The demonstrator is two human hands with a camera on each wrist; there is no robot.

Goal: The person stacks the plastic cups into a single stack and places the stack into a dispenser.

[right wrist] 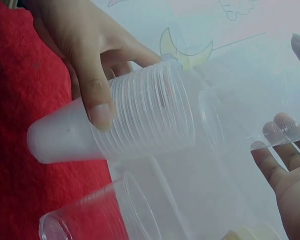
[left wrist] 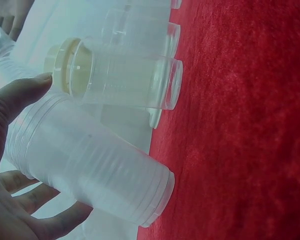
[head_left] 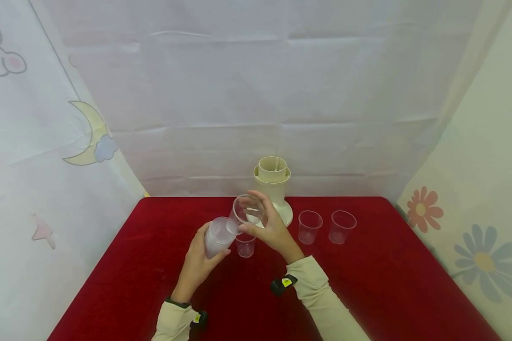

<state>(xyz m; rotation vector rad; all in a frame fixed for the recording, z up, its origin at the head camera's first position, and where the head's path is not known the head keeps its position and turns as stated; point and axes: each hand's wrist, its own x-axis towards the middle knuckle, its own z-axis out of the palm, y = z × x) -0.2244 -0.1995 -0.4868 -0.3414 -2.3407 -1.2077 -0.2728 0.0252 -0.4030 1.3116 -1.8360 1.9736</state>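
My left hand (head_left: 197, 261) grips stacked plastic cups (head_left: 218, 237), my right hand (head_left: 274, 230) a single cup (head_left: 241, 213). Probably light, easily crushed; I'd hold the sides gently.

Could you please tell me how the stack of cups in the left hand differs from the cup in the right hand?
The stack of cups is several cups nested together, while the single cup is just one. The stack looks cloudy white; the single cup looks much clearer. The left hand holds the stack, the right hand the single cup. Both are made of see-through or translucent cups and are tilted.
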